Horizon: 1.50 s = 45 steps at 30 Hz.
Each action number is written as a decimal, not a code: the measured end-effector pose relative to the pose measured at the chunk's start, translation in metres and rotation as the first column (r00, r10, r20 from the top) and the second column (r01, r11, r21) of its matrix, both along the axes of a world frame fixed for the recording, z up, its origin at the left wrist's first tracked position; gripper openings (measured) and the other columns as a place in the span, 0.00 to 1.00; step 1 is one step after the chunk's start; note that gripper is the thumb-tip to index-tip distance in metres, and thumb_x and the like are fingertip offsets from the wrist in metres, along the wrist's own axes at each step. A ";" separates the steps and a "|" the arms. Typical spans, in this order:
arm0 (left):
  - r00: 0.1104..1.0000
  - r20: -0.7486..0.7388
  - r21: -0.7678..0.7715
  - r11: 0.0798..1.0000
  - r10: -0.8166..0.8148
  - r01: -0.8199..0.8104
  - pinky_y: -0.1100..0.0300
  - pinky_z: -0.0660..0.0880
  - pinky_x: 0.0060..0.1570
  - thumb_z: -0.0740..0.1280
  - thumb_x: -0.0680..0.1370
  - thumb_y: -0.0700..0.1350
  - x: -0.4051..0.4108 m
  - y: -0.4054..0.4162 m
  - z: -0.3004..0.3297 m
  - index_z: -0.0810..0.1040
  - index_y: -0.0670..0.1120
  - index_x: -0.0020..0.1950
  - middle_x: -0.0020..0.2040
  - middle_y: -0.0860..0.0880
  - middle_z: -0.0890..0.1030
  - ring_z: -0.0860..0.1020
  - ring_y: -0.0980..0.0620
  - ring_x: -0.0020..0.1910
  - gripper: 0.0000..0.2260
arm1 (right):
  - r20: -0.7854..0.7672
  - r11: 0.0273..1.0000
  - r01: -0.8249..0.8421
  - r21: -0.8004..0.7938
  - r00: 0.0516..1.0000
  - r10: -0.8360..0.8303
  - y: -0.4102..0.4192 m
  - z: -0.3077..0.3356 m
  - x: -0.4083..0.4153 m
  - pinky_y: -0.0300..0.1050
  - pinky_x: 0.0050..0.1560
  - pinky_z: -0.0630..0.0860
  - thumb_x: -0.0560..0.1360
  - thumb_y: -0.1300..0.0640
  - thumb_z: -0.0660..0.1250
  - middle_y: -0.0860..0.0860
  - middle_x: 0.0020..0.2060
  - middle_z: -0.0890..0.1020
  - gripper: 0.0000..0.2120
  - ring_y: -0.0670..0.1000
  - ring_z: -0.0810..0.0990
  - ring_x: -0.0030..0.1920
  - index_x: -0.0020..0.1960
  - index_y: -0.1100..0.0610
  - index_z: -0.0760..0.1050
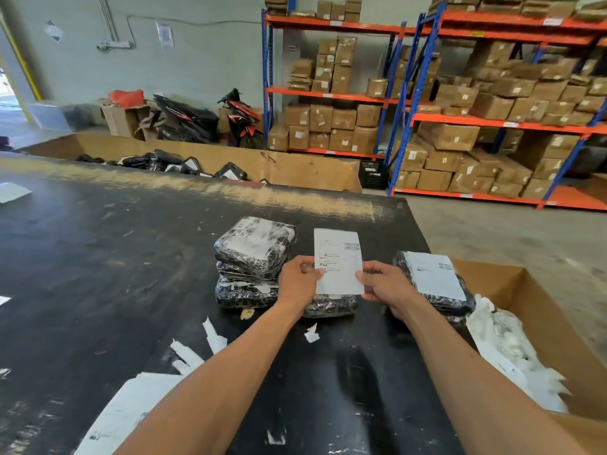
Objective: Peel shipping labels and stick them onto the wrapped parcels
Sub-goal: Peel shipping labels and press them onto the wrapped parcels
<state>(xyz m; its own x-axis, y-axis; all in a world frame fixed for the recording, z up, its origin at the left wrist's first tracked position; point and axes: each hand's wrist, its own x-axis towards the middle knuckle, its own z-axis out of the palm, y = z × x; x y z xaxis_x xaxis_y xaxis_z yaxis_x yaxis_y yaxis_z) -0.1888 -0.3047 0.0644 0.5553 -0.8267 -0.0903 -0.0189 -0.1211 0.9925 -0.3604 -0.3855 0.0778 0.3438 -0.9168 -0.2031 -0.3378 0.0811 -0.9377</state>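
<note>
Label held up over the parcels
Both hands, left hand (297, 280) and right hand (386, 284), are pinching a shipping label (338, 261) by its lower edges at frame centre, above wrapped parcels (253, 254) on the table (98, 257).

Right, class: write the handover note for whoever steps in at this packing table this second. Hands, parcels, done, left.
Left hand and right hand pinch one shipping label by its lower edges, above the table.
Unlabelled parcels are stacked behind the left hand.
Done: the labelled parcel on the right.
Left: peel this label, stick it on a parcel from the stack; continue.
</note>
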 end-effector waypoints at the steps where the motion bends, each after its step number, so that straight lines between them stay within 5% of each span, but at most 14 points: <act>1: 0.999 0.051 0.025 1.000 0.010 -0.011 0.52 0.82 0.42 0.70 0.77 0.38 0.003 -0.003 -0.004 0.79 0.44 0.56 0.48 0.42 0.84 0.84 0.46 0.46 0.08 | -0.032 1.000 -0.007 -0.016 0.999 0.006 -0.003 -0.003 0.004 0.40 0.40 0.78 0.80 0.60 0.69 0.51 0.45 0.87 0.04 0.48 0.82 0.42 0.54 0.53 0.81; 4: 0.990 0.139 0.078 0.996 0.037 -0.048 0.49 0.80 0.51 0.71 0.77 0.38 0.009 -0.012 -0.014 0.80 0.46 0.55 0.48 0.44 0.84 0.83 0.47 0.48 0.08 | -0.105 0.999 -0.040 -0.036 0.994 0.036 -0.014 -0.015 0.015 0.45 0.43 0.77 0.80 0.61 0.69 0.57 0.46 0.87 0.05 0.51 0.80 0.42 0.50 0.53 0.81; 9: 0.981 0.181 0.147 0.984 0.070 -0.097 0.61 0.76 0.40 0.71 0.76 0.37 0.014 -0.027 -0.028 0.79 0.44 0.54 0.43 0.48 0.82 0.81 0.51 0.44 0.08 | -0.220 0.991 -0.101 -0.083 0.972 0.081 -0.062 -0.069 0.020 0.58 0.59 0.81 0.69 0.49 0.73 0.49 0.46 0.88 0.09 0.53 0.86 0.50 0.48 0.48 0.83; 15: 0.954 0.287 0.207 0.967 0.084 -0.148 0.60 0.75 0.43 0.70 0.77 0.37 0.013 -0.036 -0.043 0.80 0.43 0.54 0.40 0.49 0.80 0.81 0.49 0.44 0.07 | -0.267 0.987 -0.114 -0.112 0.960 0.080 -0.056 -0.070 0.029 0.54 0.63 0.78 0.74 0.52 0.74 0.49 0.50 0.87 0.10 0.52 0.85 0.53 0.55 0.51 0.84; 20: 0.948 0.306 0.224 0.962 0.083 -0.157 0.60 0.74 0.43 0.69 0.77 0.37 0.011 -0.037 -0.045 0.79 0.43 0.56 0.40 0.49 0.80 0.80 0.49 0.44 0.08 | -0.304 0.979 -0.115 -0.170 0.951 0.059 -0.044 -0.060 0.028 0.39 0.53 0.68 0.78 0.54 0.71 0.48 0.48 0.82 0.11 0.50 0.79 0.52 0.60 0.51 0.82; 25: 0.934 0.345 0.227 0.958 0.089 -0.176 0.60 0.73 0.43 0.69 0.77 0.38 0.007 -0.035 -0.044 0.79 0.43 0.59 0.48 0.46 0.84 0.81 0.49 0.45 0.10 | -0.335 0.973 -0.088 -0.213 0.942 0.012 -0.037 -0.062 0.033 0.45 0.51 0.74 0.77 0.54 0.70 0.50 0.48 0.86 0.11 0.54 0.82 0.55 0.59 0.50 0.83; 31: 0.901 0.428 0.230 0.956 0.068 -0.181 0.60 0.71 0.40 0.67 0.77 0.35 0.005 -0.036 -0.043 0.79 0.44 0.64 0.38 0.50 0.79 0.77 0.50 0.40 0.16 | -0.363 0.972 -0.082 -0.222 0.932 -0.004 -0.040 -0.064 0.032 0.43 0.56 0.72 0.76 0.54 0.71 0.52 0.60 0.83 0.18 0.53 0.80 0.61 0.66 0.51 0.80; 34: 0.876 0.479 0.235 0.955 0.046 -0.179 0.58 0.72 0.45 0.66 0.77 0.36 0.002 -0.035 -0.045 0.77 0.43 0.68 0.51 0.46 0.82 0.79 0.48 0.47 0.19 | -0.376 0.970 -0.071 -0.232 0.926 -0.022 -0.041 -0.066 0.032 0.42 0.54 0.71 0.76 0.51 0.71 0.54 0.63 0.80 0.20 0.53 0.80 0.56 0.68 0.49 0.79; 37: 0.839 0.542 0.251 0.947 0.035 -0.202 0.54 0.71 0.58 0.65 0.79 0.39 -0.004 -0.036 -0.051 0.73 0.41 0.71 0.64 0.42 0.74 0.75 0.43 0.61 0.20 | -0.416 0.980 -0.072 -0.184 0.909 -0.012 -0.038 -0.070 0.032 0.45 0.56 0.71 0.78 0.47 0.67 0.55 0.66 0.71 0.25 0.51 0.75 0.53 0.74 0.47 0.70; 40: 0.817 0.575 0.257 0.941 0.034 -0.220 0.52 0.68 0.64 0.63 0.80 0.40 -0.013 -0.036 -0.057 0.73 0.39 0.70 0.67 0.41 0.70 0.69 0.42 0.66 0.18 | -0.348 0.992 -0.054 -0.116 0.938 0.010 -0.033 -0.074 0.030 0.46 0.60 0.71 0.80 0.46 0.65 0.52 0.66 0.78 0.25 0.53 0.76 0.61 0.75 0.50 0.69; 45: 0.857 0.512 0.217 0.957 0.056 -0.192 0.55 0.69 0.62 0.63 0.80 0.39 -0.018 -0.029 -0.058 0.74 0.37 0.69 0.66 0.42 0.73 0.72 0.43 0.66 0.17 | -0.292 0.996 0.024 -0.085 0.955 -0.048 -0.025 -0.075 0.021 0.43 0.55 0.70 0.79 0.49 0.68 0.50 0.58 0.82 0.19 0.50 0.77 0.56 0.67 0.53 0.76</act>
<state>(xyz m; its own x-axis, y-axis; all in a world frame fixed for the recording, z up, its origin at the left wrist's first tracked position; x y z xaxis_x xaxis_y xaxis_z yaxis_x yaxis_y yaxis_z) -0.2065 -0.3339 0.0060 0.6782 -0.7343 0.0294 -0.4667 -0.3995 0.7890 -0.3396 -0.4105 0.0032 0.2465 -0.9448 -0.2159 -0.5969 0.0275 -0.8019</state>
